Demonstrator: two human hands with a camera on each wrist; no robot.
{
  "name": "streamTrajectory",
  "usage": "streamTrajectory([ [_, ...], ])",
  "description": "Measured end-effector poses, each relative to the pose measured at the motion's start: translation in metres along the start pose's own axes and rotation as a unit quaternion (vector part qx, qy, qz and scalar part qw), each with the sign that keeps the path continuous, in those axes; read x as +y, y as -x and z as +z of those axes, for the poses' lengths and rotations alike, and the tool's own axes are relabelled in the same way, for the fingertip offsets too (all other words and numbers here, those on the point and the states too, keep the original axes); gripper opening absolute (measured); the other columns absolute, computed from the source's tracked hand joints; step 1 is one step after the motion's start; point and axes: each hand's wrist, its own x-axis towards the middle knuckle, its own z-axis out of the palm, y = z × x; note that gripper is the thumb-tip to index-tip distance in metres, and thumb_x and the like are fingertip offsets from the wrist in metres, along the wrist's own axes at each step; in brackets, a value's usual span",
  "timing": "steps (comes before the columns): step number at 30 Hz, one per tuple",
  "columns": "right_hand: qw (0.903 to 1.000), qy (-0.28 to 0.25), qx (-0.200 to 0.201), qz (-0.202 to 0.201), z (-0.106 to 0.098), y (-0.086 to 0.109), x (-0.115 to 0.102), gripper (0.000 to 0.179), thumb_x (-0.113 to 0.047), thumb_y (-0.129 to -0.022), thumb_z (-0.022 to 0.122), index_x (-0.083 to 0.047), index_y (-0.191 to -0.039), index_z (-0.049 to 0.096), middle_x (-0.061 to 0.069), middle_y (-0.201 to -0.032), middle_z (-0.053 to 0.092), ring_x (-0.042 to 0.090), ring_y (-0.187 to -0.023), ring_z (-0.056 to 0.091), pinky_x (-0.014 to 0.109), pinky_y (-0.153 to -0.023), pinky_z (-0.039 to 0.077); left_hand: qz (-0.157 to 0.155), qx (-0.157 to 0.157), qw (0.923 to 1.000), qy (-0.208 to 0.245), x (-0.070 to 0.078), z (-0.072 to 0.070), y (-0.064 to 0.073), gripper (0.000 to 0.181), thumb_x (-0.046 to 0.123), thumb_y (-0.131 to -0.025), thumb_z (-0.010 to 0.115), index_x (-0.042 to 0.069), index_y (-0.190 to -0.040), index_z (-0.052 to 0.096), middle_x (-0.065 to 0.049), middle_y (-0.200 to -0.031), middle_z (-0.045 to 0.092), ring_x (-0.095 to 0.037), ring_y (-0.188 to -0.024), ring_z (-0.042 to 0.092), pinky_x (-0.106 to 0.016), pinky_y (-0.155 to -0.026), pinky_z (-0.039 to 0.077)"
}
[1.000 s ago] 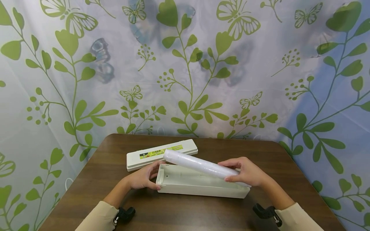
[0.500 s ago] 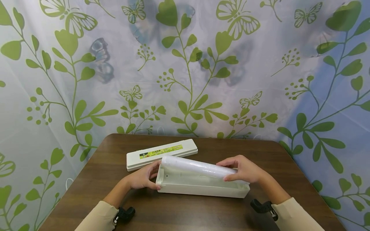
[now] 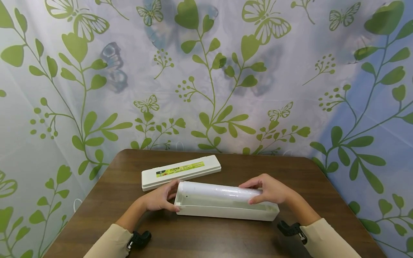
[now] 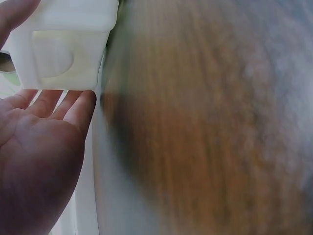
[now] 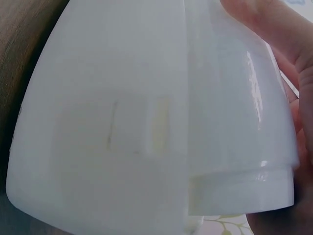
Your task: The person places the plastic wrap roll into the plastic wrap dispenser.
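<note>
A roll of cling film [image 3: 209, 189], white and glossy, lies along the back side of a long white open box [image 3: 226, 212]. My right hand [image 3: 272, 190] grips the roll near its right end, thumb in front and fingers behind. The left hand [image 3: 157, 197] holds the left end of the box between thumb and fingers; in the left wrist view, fingertips of that hand [image 4: 44, 152] touch the box's end wall [image 4: 68, 54]. Close up in the right wrist view, the roll [image 5: 234, 107] with its bare core end stands partly above the box wall [image 5: 107, 122].
A white lid [image 3: 206, 163] with a yellow-green label rests behind the box, to the left. Both lie on a brown wooden table [image 3: 213, 240]. A cloth with green leaves and butterflies [image 3: 219, 89] hangs behind the table.
The roll's left end has come down from above the box into its left end, and the roll now lies nearly level. The right hand moved slightly left with it; the left hand stayed put.
</note>
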Motion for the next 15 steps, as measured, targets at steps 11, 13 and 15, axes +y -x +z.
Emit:
streamTrajectory([
  [11,0.9998,0.009,-0.015,0.005,0.0032,-0.0050,-0.0045,0.050,-0.026,-0.083,0.086,-0.010,-0.128,0.072,0.005,-0.123,0.075,0.013,-0.103,0.072,0.027,-0.085,0.059,-0.004,-0.005,1.0000,0.004,-0.0004,0.0001,-0.0011,0.086,0.006,-0.083,0.084,0.009,-0.152,0.031,-0.014,-0.147,0.045,-0.023,-0.138,0.047,-0.027,-0.106,0.049],
  [13,0.9998,0.008,-0.018,0.011,0.0032,-0.0052,-0.0045,0.050,-0.027,-0.083,0.086,-0.010,-0.128,0.072,0.005,-0.123,0.075,0.013,-0.103,0.072,0.027,-0.085,0.059,-0.004,-0.005,1.0000,0.003,0.0002,0.0002,-0.0011,0.086,0.006,-0.084,0.084,0.009,-0.152,0.031,-0.014,-0.147,0.045,-0.024,-0.138,0.047,-0.027,-0.106,0.049],
  [15,0.9996,0.009,-0.020,0.015,0.0032,-0.0053,-0.0043,0.051,-0.029,-0.083,0.087,-0.011,-0.128,0.072,0.004,-0.123,0.075,0.013,-0.104,0.072,0.026,-0.086,0.059,-0.005,-0.004,1.0000,0.001,0.0009,0.0003,-0.0010,0.087,0.007,-0.084,0.084,0.009,-0.152,0.031,-0.014,-0.146,0.046,-0.024,-0.138,0.047,-0.025,-0.108,0.047],
])
